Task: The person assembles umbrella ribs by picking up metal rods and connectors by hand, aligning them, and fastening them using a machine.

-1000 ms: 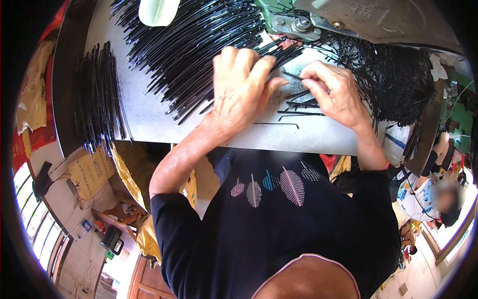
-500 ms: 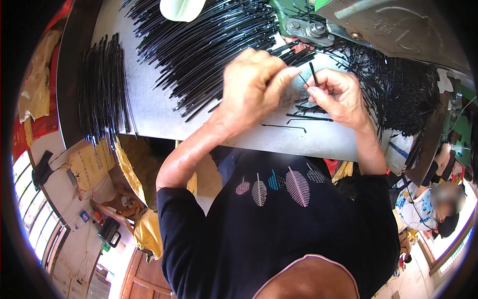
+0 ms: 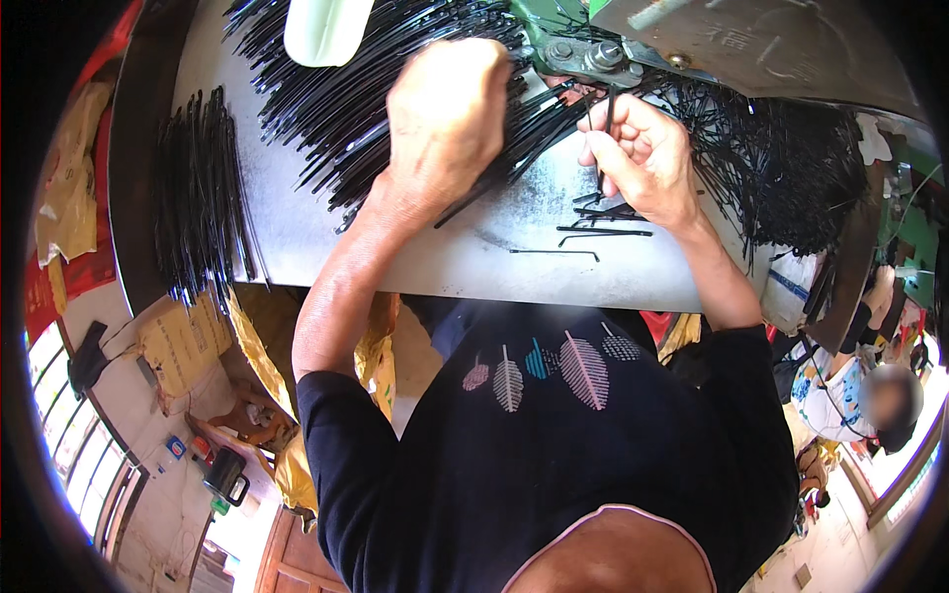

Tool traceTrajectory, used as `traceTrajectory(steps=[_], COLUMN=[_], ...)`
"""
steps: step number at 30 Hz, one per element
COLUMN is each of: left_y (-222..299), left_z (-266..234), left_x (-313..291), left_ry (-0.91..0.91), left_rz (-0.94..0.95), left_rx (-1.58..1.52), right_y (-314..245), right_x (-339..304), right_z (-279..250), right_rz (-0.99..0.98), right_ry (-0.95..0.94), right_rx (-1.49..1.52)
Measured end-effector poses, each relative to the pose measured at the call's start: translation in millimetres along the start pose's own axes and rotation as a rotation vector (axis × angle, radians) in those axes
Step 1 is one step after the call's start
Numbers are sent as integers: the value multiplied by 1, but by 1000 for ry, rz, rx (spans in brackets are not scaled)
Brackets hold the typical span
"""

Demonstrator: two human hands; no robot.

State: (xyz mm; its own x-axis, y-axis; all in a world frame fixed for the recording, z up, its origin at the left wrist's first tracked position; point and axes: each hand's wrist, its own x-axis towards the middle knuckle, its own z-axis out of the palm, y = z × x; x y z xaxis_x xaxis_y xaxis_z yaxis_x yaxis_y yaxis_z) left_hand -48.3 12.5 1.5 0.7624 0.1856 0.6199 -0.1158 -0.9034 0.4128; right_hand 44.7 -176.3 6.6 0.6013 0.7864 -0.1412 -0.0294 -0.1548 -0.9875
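My left hand (image 3: pixel 447 121) hovers over a broad heap of thin black rods (image 3: pixel 326 104), its fingers curled closed; whatever they hold is hidden from this side. To its right, my right hand (image 3: pixel 645 163) pinches a couple of short black rods (image 3: pixel 609 111) that stand upright between thumb and fingers. Below that hand several short black pieces (image 3: pixel 603 231) lie on the metal table (image 3: pixel 395 272). One thin rod with a bent end (image 3: pixel 554 251) lies apart from them near the front edge.
A neat row of black rods (image 3: pixel 203 188) lies at the left end. Tangled black rods (image 3: pixel 791 178) fill the right side. A green bolted machine part (image 3: pixel 593 57) and grey metal housing (image 3: pixel 781 44) stand at the back. A pale trough-shaped piece (image 3: pixel 328 35) overhangs the heap. Another person (image 3: pixel 835 395) is far right.
My left hand has moved up and left, away from my right hand, over the heap. My right hand has shifted slightly up and left, still pinching rods.
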Motion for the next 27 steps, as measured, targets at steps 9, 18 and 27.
traceTrajectory(steps=[9, 18, 27], left_y=[24, 27, 31], left_z=[30, 35, 37], left_x=[4, 6, 16], left_ry=[-37, 20, -6], left_rz=[-174, -111, -113], left_rx=[-211, -270, -207], right_y=[-5, 1, 3], right_x=[7, 9, 13], right_z=[-3, -8, -14], right_rz=[5, 2, 2], right_ry=[88, 91, 137], right_rx=[29, 121, 198])
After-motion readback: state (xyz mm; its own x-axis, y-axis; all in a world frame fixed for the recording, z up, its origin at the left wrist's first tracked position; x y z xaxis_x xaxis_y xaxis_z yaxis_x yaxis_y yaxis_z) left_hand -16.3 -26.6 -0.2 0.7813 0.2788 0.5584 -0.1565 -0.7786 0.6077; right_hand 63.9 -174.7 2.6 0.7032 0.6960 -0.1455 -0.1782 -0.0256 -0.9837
